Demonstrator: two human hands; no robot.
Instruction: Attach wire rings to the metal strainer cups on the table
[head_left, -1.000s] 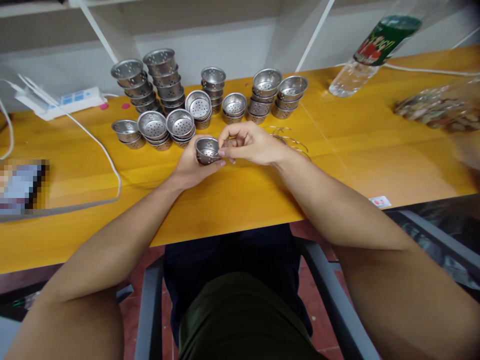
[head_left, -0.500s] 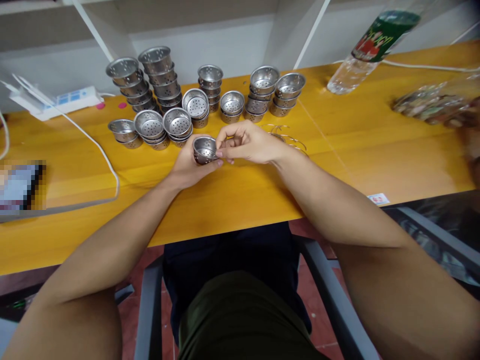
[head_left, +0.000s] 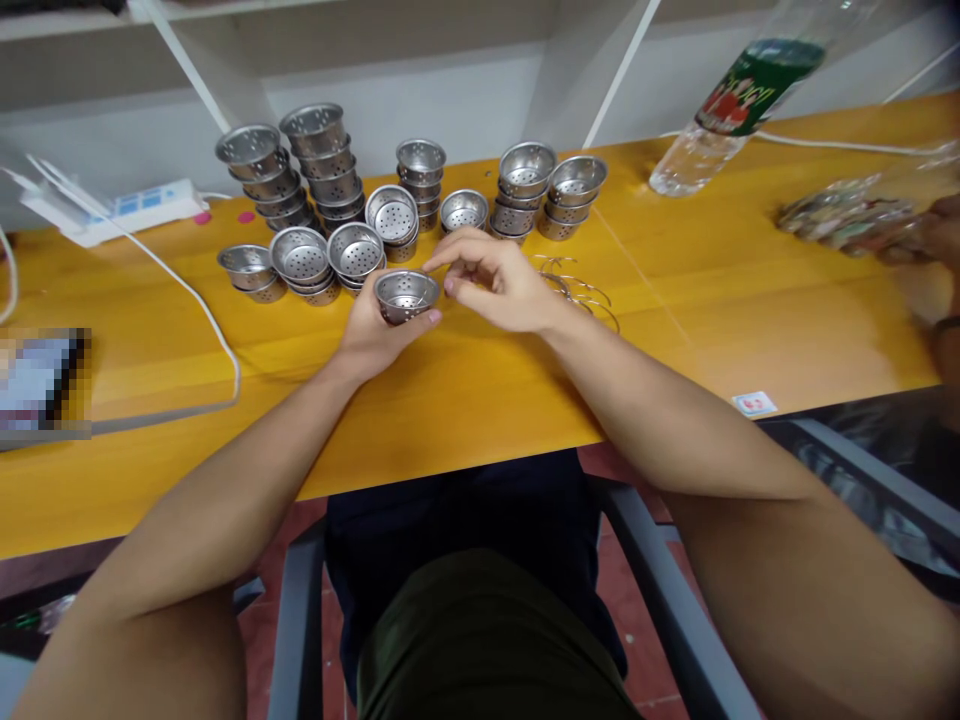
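Clamping a small round perforated steel cup (head_left: pixel 406 295) in the left grip (head_left: pixel 373 330): thumb against the near wall, fingers wrapped round the far side, mouth of the cup facing up, held just over the yellow wooden surface (head_left: pixel 480 390). Hovering just right of the cup with the right grip (head_left: pixel 501 285), thumb and forefinger apart, fingertips near the rim; touching it or not, cannot tell.

Just beyond the cup, a cluster of matching steel cups (head_left: pixel 356 250), some single, some nested in low piles. Farther beyond and to its left, two taller leaning stacks (head_left: pixel 322 165) of the same. Right of the cup, past the right grip, a few thin wire rings (head_left: pixel 581 288) lying flat.

Well beyond and left of the cup, a white power strip (head_left: pixel 112 205), with a white cable (head_left: pixel 225 345) curving down well left of the cup. Well beyond and right, a clear plastic bottle with a green label (head_left: pixel 731 100), tilted. Far right of the cup, a clear bag of small blurred pieces (head_left: pixel 844 215) and, at the frame edge, another person's hand (head_left: pixel 946 235), blurred. Nearer than the cup and well to its right, by the surface's edge, a small red-and-white sticker (head_left: pixel 754 403).
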